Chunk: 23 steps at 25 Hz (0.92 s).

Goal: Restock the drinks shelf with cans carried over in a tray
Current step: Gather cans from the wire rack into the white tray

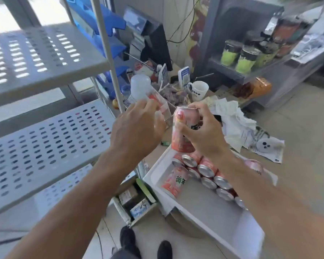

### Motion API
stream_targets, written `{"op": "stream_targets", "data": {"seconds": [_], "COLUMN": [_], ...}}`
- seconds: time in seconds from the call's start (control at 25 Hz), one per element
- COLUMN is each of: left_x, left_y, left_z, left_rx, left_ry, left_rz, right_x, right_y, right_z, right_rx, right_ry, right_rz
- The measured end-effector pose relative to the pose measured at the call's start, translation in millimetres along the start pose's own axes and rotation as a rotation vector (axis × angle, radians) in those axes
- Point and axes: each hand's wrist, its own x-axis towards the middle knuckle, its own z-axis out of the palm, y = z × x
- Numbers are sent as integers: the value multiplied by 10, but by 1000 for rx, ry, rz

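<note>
So my right hand (204, 135) is wrapped around a pink can (183, 129), holding it upright just above the far end of the white tray (223, 217). More cans (206, 174) lie on their sides along the tray's 3 o'clock edge, plus one loose can (173, 181) at 9 o'clock of them. My left hand (137, 129) is out at 9 o'clock of the held can, and I honestly can't tell if it's gripping anything. The perforated grey shelf (45, 143) sits off at 9 o'clock.
</note>
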Motion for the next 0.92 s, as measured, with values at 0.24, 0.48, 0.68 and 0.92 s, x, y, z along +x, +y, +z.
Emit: {"op": "stream_targets", "data": {"seconds": [0.24,0.48,0.68,0.92], "left_x": [-273,-369,-370,-378], "left_y": [306,429,395,301], "left_z": [459,641,675,699], "left_rx": [-25,-17,-22,-25], "left_ry": [-154,-215,-219,-242], "left_rz": [36,58,53,27], "right_x": [-701,-1138,-1187,-1152], "right_y": [647,1078,1466,1584], "right_z": [-27,167,462,671], "right_rx": [30,27,219,244], "right_ry": [-36,-66,14,70], "right_rz": [309,633,910,999]}}
